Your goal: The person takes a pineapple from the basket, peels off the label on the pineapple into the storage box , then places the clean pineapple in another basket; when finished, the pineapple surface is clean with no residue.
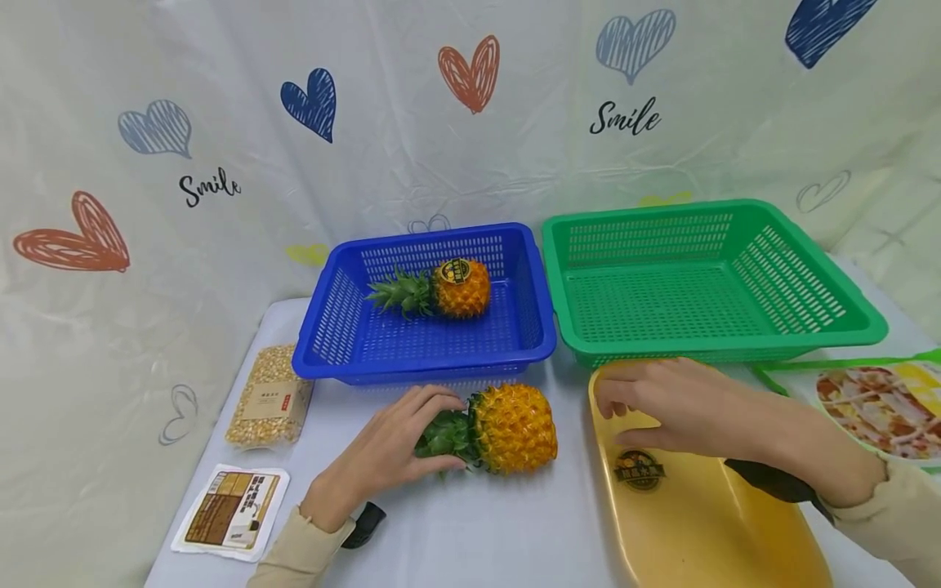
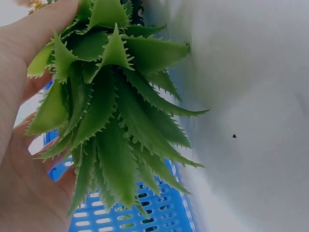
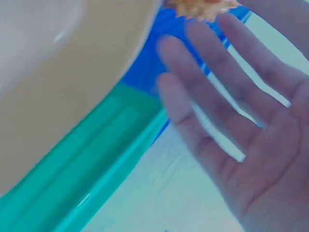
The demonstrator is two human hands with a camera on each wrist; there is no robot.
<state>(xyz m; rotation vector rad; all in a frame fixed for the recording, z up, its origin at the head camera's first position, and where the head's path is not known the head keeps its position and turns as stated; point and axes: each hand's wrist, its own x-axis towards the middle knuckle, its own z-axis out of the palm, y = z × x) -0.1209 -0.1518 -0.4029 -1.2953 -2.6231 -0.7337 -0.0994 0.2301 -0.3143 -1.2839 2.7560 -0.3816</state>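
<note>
A toy-like pineapple [image 1: 516,429] lies on the white cloth in front of the blue basket, its green crown [image 2: 111,106] pointing left. My left hand [image 1: 400,445] grips the crown, thumb on the near side and fingers on the far side. Leaves hide part of those fingers in the left wrist view. Over the far left part of a yellow tray [image 1: 706,523] is my right hand [image 1: 662,404]. Its fingers [image 3: 222,87] look loosely extended and apart in the right wrist view, holding nothing.
A second pineapple [image 1: 461,290] lies in the blue basket [image 1: 426,369]. Right of it stands a green basket [image 1: 724,343]. Bagged corn kernels [image 1: 270,396] and a flat white-edged package [image 1: 231,512] lie at left. A green-edged food package [image 1: 878,404] lies at right.
</note>
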